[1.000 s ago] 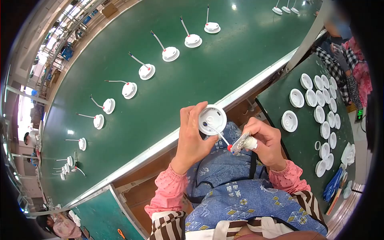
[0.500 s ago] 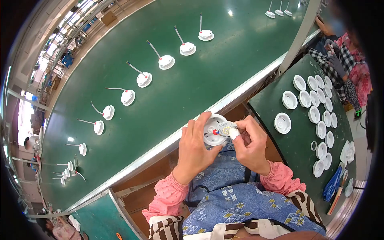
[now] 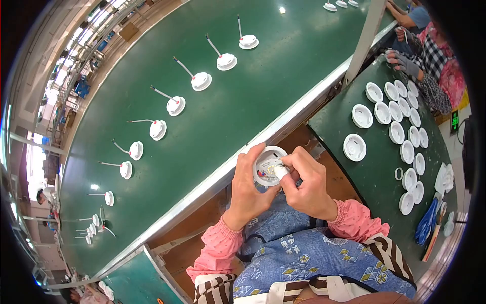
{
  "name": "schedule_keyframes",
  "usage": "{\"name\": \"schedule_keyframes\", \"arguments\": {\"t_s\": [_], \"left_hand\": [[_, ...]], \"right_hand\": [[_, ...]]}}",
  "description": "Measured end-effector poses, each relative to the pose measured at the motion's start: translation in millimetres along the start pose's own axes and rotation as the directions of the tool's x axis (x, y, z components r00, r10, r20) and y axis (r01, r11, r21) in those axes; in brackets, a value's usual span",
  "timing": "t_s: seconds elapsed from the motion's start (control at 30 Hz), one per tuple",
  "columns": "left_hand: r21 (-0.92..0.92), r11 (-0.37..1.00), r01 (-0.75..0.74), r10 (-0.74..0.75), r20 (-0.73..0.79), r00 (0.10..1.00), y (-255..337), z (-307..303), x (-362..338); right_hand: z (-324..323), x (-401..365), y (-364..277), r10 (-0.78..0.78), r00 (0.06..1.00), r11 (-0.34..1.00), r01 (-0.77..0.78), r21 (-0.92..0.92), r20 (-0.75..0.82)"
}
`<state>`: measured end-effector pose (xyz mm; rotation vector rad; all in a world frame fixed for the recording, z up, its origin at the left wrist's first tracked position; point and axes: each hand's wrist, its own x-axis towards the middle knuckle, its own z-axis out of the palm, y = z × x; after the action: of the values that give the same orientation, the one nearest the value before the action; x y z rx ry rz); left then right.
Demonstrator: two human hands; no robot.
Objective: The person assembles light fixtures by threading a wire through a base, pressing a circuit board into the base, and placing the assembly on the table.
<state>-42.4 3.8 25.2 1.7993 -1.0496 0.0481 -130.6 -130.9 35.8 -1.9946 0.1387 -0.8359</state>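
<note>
My left hand (image 3: 248, 187) holds a round white cup-shaped housing (image 3: 260, 158) by its rim, its open side facing me. Inside the housing sits a small board (image 3: 272, 168) with yellowish spots, with a red and blue bit beside it. My right hand (image 3: 307, 186) pinches the edge of this board; a white wrap covers one of its fingertips. The board lies partly under the right fingers, so its far edge is hidden.
White discs with upright wires, such as one disc (image 3: 201, 81), stand in a row along the green table (image 3: 243, 106). More white housings (image 3: 355, 147) lie on the right-hand table, near a blue-handled tool (image 3: 426, 223). Co-workers' gloved hands (image 3: 403, 63) show at upper right.
The board has moved from the housing's right edge down into it, and my right hand has shifted left. The view has turned slightly. A co-worker's gloved hand has moved.
</note>
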Motion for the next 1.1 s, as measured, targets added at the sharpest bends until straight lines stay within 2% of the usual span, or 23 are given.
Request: {"name": "schedule_keyframes", "arguments": {"t_s": [0.13, 0.23, 0.27, 0.37, 0.43, 0.53, 0.57, 0.67, 0.77, 0.8, 1.0, 1.1], "left_hand": [[0.01, 0.999, -0.034, 0.034, 0.019, 0.999, 0.2, 0.4, 0.5], [0.02, 0.998, -0.056, 0.055, 0.045, 0.997, 2.0, 4.4, 3.5], [0.018, 1.0, -0.003, 0.002, 0.047, 0.999, 4.5, 6.9, 3.6], [0.101, 0.993, -0.059, 0.054, 0.044, 0.998, 1.2, 11.9, 3.4], [0.068, 0.997, 0.023, -0.026, 0.045, 0.999, 3.9, 14.6, 0.3], [-0.01, 0.997, 0.083, -0.082, 0.077, 0.994, 3.5, 17.0, -0.1], [-0.103, 0.986, 0.133, -0.125, 0.085, 0.989, 6.4, 17.8, 0.8], [-0.397, 0.865, 0.306, -0.273, 0.139, 0.952, 18.1, 16.1, 0.5], [-0.48, 0.792, 0.378, -0.336, 0.174, 0.926, 20.3, 8.8, -1.1], [-0.489, 0.808, 0.328, -0.301, 0.135, 0.944, 19.3, 10.6, -1.8], [-0.456, 0.821, 0.344, -0.357, 0.061, 0.932, 5.4, 15.7, -10.4], [-0.333, 0.851, 0.406, -0.376, 0.152, 0.914, 1.8, 10.8, -12.1]], "right_hand": [[-0.7, 0.2, 1.5, 0.022, 0.999, 0.998, -0.02, 0.057, -0.023], [-5.7, -0.7, 5.4, 0.003, 1.0, 0.999, -0.004, 0.054, 0.015], [-4.3, -3.2, 7.5, 0.028, 1.0, 0.997, -0.028, 0.068, 0.005], [-7.7, -1.9, 8.3, -0.086, 0.992, 0.996, 0.084, -0.032, -0.087], [-9.3, -6.2, 8.0, -0.118, 0.987, 0.99, 0.108, -0.096, -0.11], [-9.3, -11.0, 13.9, -0.044, 0.993, 0.998, 0.038, -0.052, -0.113], [-11.8, -11.0, 16.5, -0.022, 0.994, 1.0, 0.019, -0.022, -0.111], [-16.5, -11.0, 21.0, 0.036, 0.995, 0.996, -0.028, 0.09, -0.093], [-26.5, -10.4, 18.5, 0.138, 0.99, 0.963, -0.125, 0.24, -0.037], [-27.9, -10.7, 18.4, 0.155, 0.988, 0.956, -0.144, 0.257, -0.026], [-29.7, -13.4, 24.6, 0.183, 0.983, 0.925, -0.169, 0.339, -0.007], [-31.4, -13.5, 24.2, 0.173, 0.985, 0.928, -0.161, 0.336, -0.007]]}}
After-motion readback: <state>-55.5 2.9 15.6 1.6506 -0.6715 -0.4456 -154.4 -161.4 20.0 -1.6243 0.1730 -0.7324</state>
